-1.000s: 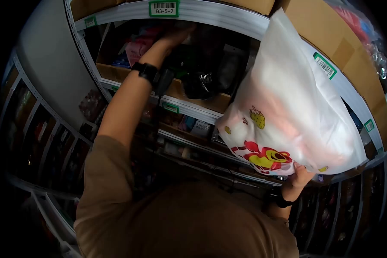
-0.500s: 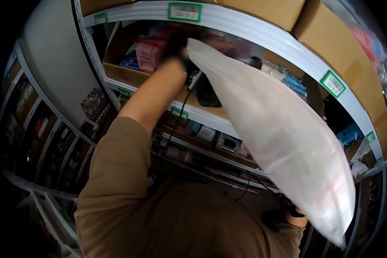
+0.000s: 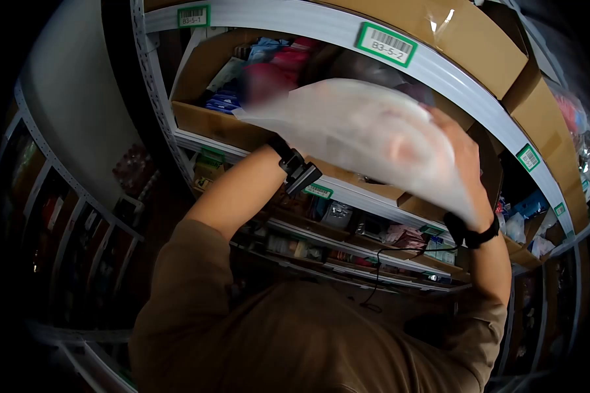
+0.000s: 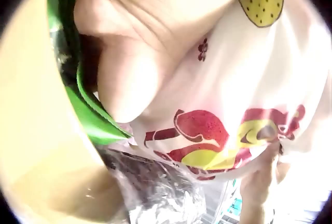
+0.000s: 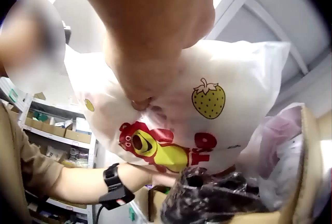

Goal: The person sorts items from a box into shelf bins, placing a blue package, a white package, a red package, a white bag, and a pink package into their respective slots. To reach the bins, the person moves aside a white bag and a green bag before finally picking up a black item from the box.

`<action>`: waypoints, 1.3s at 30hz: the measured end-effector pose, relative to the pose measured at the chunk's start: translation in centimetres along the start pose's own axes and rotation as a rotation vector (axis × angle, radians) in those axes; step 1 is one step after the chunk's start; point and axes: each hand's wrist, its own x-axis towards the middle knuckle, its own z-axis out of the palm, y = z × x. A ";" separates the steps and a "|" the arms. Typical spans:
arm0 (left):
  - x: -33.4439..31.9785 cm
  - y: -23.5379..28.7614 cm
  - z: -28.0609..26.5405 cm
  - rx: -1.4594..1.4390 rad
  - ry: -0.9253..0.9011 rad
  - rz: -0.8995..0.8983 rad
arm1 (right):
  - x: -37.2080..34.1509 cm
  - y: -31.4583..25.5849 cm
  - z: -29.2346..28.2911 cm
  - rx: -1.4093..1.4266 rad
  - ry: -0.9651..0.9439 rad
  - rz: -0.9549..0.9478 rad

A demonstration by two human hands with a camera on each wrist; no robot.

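A puffy white plastic bag with bear and strawberry prints hangs before the open shelf. My right hand grips its right end; in the right wrist view the fingertips press into the film above the printed bear. The bag's left end covers most of my left hand in the head view. In the left wrist view, that left hand shows with bent thumb beside a green package, its other fingers mostly hidden; I cannot tell what it holds. A dark plastic-wrapped package lies in the box under the bag.
A cardboard bin holds blue and pink packets. The white shelf beam with barcode labels runs above, carrying large cartons. A thin cable hangs by the lower shelves. Another rack stands at left.
The white bag has swung left and up from the right side to the front of the shelf. My right hand rose with it. The left hand drew out from deep in the bin.
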 end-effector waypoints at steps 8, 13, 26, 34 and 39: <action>-3.8 2.4 -0.1 0.162 -0.026 -0.054 | 0.5 5.6 4.0 -0.217 -0.152 0.038; -4.9 3.8 -1.4 0.219 -0.263 -0.213 | 3.6 3.9 6.0 -0.264 -0.223 0.364; -5.3 3.1 -1.0 0.246 -0.196 -0.204 | 6.7 4.5 8.8 0.030 0.036 0.799; -5.7 3.3 0.2 0.312 -0.128 -0.184 | 9.4 2.7 9.7 0.223 0.049 1.032; -5.8 2.9 1.0 0.302 -0.008 -0.153 | 10.9 5.6 13.7 0.164 -0.184 1.066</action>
